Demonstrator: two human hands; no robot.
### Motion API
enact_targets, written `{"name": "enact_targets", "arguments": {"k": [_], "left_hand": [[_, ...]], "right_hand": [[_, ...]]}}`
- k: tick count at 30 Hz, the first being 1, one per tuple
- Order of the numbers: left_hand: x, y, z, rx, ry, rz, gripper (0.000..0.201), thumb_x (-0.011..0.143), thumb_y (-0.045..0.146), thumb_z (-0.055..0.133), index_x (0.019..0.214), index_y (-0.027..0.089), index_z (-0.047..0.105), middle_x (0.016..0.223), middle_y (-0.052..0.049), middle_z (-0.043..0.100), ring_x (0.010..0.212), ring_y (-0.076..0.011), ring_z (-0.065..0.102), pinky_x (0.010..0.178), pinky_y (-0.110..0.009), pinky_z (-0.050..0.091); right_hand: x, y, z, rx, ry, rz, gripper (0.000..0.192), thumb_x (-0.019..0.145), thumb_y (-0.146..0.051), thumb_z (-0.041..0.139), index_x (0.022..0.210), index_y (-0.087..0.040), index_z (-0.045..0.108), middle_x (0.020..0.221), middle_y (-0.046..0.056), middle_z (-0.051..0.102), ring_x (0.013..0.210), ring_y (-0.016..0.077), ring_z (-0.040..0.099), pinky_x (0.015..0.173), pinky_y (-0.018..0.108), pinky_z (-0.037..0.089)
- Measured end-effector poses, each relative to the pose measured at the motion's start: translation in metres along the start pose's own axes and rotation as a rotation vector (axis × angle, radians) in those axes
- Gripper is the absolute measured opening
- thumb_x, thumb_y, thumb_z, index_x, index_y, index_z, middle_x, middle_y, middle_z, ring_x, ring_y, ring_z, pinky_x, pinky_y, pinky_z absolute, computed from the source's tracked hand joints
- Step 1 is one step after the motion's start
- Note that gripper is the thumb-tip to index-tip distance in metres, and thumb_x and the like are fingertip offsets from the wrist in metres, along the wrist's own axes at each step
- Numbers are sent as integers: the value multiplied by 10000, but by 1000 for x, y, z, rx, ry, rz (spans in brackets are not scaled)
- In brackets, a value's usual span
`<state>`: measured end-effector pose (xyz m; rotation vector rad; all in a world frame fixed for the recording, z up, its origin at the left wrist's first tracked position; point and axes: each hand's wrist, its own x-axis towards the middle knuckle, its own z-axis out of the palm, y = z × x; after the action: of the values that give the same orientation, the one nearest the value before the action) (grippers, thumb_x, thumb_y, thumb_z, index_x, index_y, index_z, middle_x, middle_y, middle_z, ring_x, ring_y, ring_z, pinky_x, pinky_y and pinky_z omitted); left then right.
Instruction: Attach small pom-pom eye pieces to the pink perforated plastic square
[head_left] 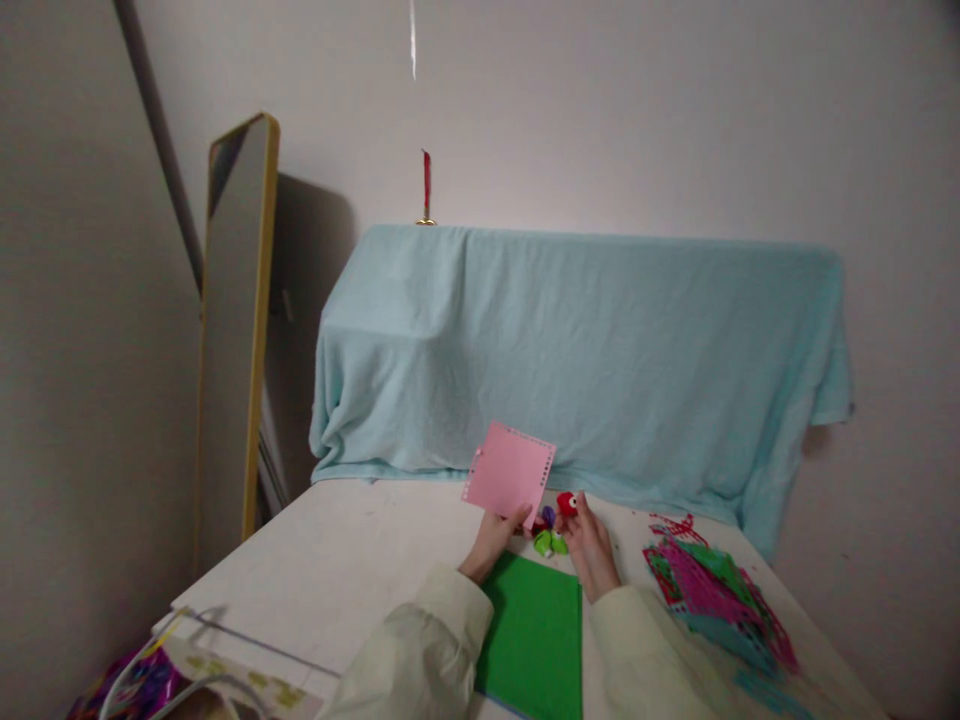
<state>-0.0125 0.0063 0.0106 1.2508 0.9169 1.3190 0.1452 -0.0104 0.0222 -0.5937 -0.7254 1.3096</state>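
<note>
My left hand (495, 538) pinches the lower edge of a pink square sheet (512, 468) with small holes along its edges, tilted up above the table. To its right, my right hand (590, 548) is closed on a small red piece (568, 503) with a white-and-black eye-like spot. Between the hands lie small bright green pieces (551, 543) and a purple piece (547, 516), partly hidden. Beneath my wrists rests a flat green board or folder (534, 635).
At the right of the white table (375, 545) lies a pile of pink, green, red and teal lattice pieces (716, 595). A light blue cloth (600, 360) drapes over something at the back. A tall mirror (236, 340) leans at the left; a bag (142, 680) sits front left.
</note>
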Motion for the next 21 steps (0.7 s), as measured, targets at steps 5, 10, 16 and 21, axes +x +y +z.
{"name": "enact_targets", "arguments": {"k": [5, 10, 16, 21], "left_hand": [[-2, -1, 1, 2, -50, 23, 560, 684, 625, 631, 814, 83, 687, 726, -129, 704, 571, -181, 609, 634, -326, 507], [0, -6, 0, 5, -72, 47, 517, 731, 577, 620, 855, 79, 684, 784, -142, 706, 628, -196, 634, 635, -321, 507], [0, -13, -1, 5, -51, 68, 465, 764, 522, 617, 891, 77, 670, 787, -137, 702, 637, -191, 637, 648, -317, 510], [-1, -10, 0, -9, 21, 52, 499, 714, 524, 665, 958, 90, 639, 800, -117, 699, 638, -193, 640, 620, -311, 513]], "right_hand": [[-3, 6, 5, -12, -25, 36, 240, 793, -411, 681, 858, -182, 651, 845, 37, 677, 700, 145, 617, 581, 234, 521], [-4, 4, 5, -35, -13, 8, 275, 780, -435, 686, 887, -184, 652, 877, 53, 680, 723, 166, 627, 594, 262, 528], [-4, 4, 1, -121, -72, -54, 254, 790, -387, 689, 953, -194, 658, 928, 50, 678, 772, 162, 629, 698, 271, 530], [-2, 5, -1, -150, -88, -82, 286, 755, -326, 731, 1006, -211, 653, 1042, 63, 672, 912, 187, 634, 807, 289, 514]]}}
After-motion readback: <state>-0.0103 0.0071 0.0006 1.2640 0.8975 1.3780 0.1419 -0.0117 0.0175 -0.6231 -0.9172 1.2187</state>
